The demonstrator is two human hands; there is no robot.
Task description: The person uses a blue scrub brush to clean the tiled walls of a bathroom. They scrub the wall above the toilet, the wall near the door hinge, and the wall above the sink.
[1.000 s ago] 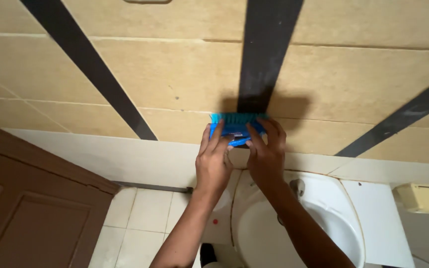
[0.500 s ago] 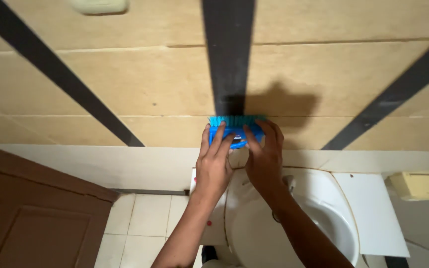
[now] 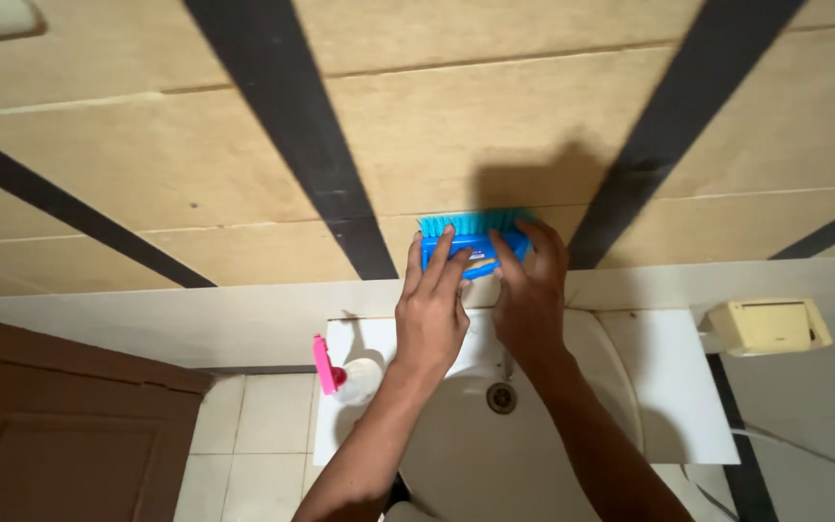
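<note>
Hands [image 3: 480, 300] press brush [image 3: 471, 246] against wall [image 3: 195, 164], apparently flat.

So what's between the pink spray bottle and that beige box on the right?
In the head view, the white sink lies between the spray bottle and the beige box, with both forearms crossing above it.

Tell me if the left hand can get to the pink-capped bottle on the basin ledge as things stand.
Probably yes. The left hand is pressed on the blue brush against the wall, while the bottle stands below and to its left on the ledge. Nothing lies between them, but the hand must release the brush first.
</note>
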